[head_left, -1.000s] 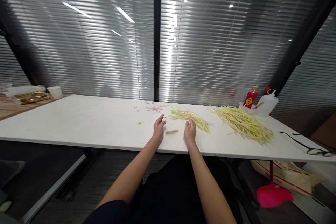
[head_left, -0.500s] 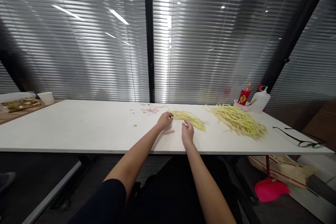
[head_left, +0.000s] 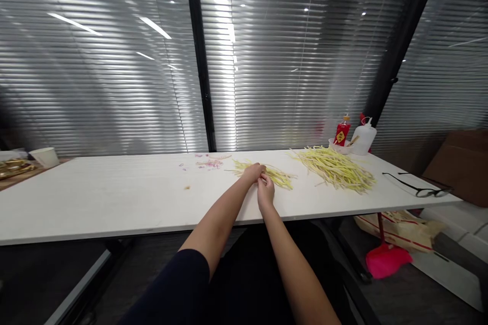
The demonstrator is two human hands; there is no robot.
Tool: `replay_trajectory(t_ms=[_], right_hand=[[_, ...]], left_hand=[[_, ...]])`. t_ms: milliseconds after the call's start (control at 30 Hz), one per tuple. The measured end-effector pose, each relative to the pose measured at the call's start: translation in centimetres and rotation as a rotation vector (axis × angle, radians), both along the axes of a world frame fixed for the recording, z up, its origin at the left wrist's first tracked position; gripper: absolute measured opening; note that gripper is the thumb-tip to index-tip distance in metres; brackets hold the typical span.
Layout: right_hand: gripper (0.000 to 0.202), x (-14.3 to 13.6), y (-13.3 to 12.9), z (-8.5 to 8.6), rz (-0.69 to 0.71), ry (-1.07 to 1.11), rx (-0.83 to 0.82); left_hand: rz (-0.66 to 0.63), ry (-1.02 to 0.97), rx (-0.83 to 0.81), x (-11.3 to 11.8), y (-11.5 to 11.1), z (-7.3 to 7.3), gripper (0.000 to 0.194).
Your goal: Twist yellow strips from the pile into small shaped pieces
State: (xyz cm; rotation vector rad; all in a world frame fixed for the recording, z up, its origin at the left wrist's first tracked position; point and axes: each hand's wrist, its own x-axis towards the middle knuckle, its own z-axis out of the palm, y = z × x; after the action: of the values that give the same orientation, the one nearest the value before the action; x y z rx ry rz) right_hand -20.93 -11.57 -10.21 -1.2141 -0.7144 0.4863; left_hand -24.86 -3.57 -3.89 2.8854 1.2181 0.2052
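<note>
Yellow strips [head_left: 276, 176] | left hand [head_left: 254, 172] curled, touching | right hand [head_left: 266, 189] adjoining

Left hand [head_left: 254, 171] moved right onto small strip pile [head_left: 276, 174]; right hand [head_left: 265, 189] closed in, now touching left; brown scrap hidden.

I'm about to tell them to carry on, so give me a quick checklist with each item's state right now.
1. Both hands at the small pile of yellow stems: ok; left hand and right hand meet at its near end.
2. Grip on a stem: cannot tell, fingers hide it.
3. Large pile apart from the small one: ok.
4. Glasses away from both hands: ok.
5. Bottles upright: ok.
</note>
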Motion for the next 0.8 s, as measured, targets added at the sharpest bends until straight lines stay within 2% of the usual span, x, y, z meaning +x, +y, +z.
replay_trajectory(t_ms=[100,233,400,533,667,733,800], right_hand=[[0.031,0.0,0.2,-0.2,0.007,0.024,0.015],[0.031,0.0,0.2,-0.5,-0.015,-0.013,0.002],[0.029,0.0,-0.3,-0.4,0.001,-0.030,-0.056],[0.029,-0.1,-0.3,-0.3,0.010,0.000,-0.069],[0.027,-0.1,-0.2,-0.4,0.014,0.015,-0.071],[0.026,-0.1,-0.1,-0.5,0.012,0.019,-0.066],[0.027,-0.1,-0.1,-0.4,0.023,0.018,-0.029]], left_hand=[[-0.018,0.057,0.029,0.5,0.4,0.5,0.021],[0.001,-0.001,0.072,0.5,0.9,1.6,0.018],[0.049,-0.224,0.111,0.5,1.6,3.9,0.030],[0.060,-0.391,0.149,0.3,2.0,6.6,0.031],[0.141,-0.652,0.226,0.1,1.7,8.6,0.033],[0.082,-0.703,0.249,-0.2,0.9,8.8,0.029],[-0.018,-0.701,0.247,-0.8,-0.3,8.3,0.025]])
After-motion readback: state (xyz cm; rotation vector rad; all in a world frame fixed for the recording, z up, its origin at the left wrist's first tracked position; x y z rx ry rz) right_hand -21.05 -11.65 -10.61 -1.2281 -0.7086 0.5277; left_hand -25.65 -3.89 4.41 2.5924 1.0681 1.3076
